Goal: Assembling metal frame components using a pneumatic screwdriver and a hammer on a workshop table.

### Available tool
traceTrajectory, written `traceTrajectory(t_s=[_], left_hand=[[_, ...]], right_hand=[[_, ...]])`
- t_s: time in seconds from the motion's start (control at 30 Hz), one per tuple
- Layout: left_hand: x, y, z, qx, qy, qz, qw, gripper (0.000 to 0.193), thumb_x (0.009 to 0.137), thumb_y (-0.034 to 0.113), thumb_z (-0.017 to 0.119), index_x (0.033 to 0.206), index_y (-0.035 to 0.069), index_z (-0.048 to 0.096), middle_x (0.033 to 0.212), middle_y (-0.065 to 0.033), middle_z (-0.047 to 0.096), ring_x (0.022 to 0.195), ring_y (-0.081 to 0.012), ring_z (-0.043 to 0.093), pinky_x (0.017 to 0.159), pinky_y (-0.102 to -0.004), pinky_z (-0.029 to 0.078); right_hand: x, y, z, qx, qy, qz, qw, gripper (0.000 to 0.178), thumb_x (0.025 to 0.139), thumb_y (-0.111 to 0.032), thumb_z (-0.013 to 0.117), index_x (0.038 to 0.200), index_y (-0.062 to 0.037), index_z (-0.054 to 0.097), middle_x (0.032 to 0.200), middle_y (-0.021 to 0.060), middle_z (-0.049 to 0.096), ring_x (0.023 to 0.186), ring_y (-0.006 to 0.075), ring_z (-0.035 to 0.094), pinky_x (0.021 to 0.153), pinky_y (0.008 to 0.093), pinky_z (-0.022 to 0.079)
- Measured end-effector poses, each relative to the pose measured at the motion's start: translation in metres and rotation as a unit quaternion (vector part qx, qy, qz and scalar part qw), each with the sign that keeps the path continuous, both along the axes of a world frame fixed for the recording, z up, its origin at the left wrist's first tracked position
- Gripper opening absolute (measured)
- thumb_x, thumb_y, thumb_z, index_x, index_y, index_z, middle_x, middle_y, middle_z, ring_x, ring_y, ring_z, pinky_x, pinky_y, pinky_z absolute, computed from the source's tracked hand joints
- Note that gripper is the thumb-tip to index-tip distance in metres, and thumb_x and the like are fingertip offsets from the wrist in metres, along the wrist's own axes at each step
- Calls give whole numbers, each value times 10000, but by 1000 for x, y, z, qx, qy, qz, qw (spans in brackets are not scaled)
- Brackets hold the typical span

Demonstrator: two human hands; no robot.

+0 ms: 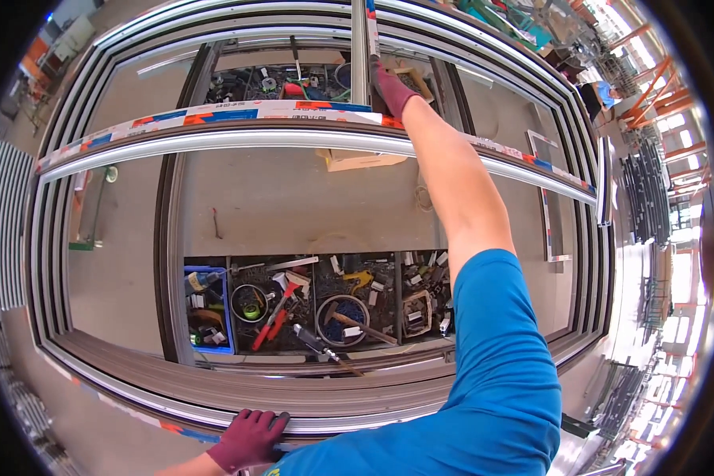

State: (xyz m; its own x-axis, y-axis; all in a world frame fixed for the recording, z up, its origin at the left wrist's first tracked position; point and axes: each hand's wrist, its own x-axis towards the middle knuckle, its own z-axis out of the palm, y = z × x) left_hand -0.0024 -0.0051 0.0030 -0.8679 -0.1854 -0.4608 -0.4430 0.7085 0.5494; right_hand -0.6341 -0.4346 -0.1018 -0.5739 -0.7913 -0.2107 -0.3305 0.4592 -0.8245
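A large rectangular aluminium window frame (238, 379) lies in front of me, its brown and silver rails set in several tracks. Across it runs a silver crossbar (278, 141) with patterned protective tape. From the crossbar a shorter profile (360, 55) extends to the far rail. My right hand (393, 91), in a maroon glove, reaches far forward and is closed on this shorter profile close to the joint; its fingertips are partly hidden. At the near rail my left hand (250, 439), gloved alike, rests on the edge with its fingers laid over it.
Below the frame stands a compartmented tray (309, 262) with a hammer (357, 324), red-handled cutters (271, 327) and loose parts. A blue bin (232, 309) holds a drill. More parts lie in a far tray (250, 79). Stacked profiles (4, 226) stand at left.
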Motion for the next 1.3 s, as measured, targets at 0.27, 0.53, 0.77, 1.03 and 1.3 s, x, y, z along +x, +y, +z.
traceTrajectory(t_s=[0.27, 0.53, 0.77, 1.03, 1.3], left_hand=[[5, 1, 1, -7, 2, 0, 1000, 814, 789, 595, 760, 1382, 68, 574, 1107, -147, 657, 1030, -338, 672, 925, -484, 510], [0, 3, 6, -28, 26, 25, 999, 735, 749, 552, 797, 1306, 109, 613, 1071, -105, 678, 994, -312, 701, 872, -435, 536], [-4, 7, 12, -55, 3, 15, 998, 788, 727, 536, 827, 1356, 120, 600, 1153, -123, 689, 1078, -322, 695, 955, -454, 537], [-2, 18, 10, -91, 5, 38, 995, 735, 771, 589, 798, 1313, 117, 644, 1160, -126, 708, 1077, -336, 699, 929, -458, 551], [17, 31, -2, -146, 86, 62, 984, 706, 745, 553, 831, 1280, 127, 655, 1136, -100, 718, 1065, -328, 704, 902, -436, 563]], right_hand=[[76, 157, 62, -280, 331, 156, 887, 221, 931, -231, 733, 1084, -72, 731, 1015, 132, 715, 894, 315, 711, 786, 402, 559], [98, 162, 58, -223, 558, 74, 796, 191, 869, -226, 740, 1028, -124, 711, 1068, 103, 685, 992, 335, 660, 843, 510, 508], [98, 165, 55, -132, 614, 136, 766, 179, 918, -269, 647, 963, -98, 674, 993, 123, 698, 932, 324, 685, 833, 514, 494], [101, 200, 14, -131, 653, 103, 739, 145, 900, -192, 612, 994, -94, 660, 987, 112, 662, 931, 311, 664, 802, 482, 504], [96, 238, 43, -4, 616, 255, 745, 157, 931, -176, 602, 1037, -92, 680, 1066, 153, 709, 991, 355, 729, 777, 516, 582]])
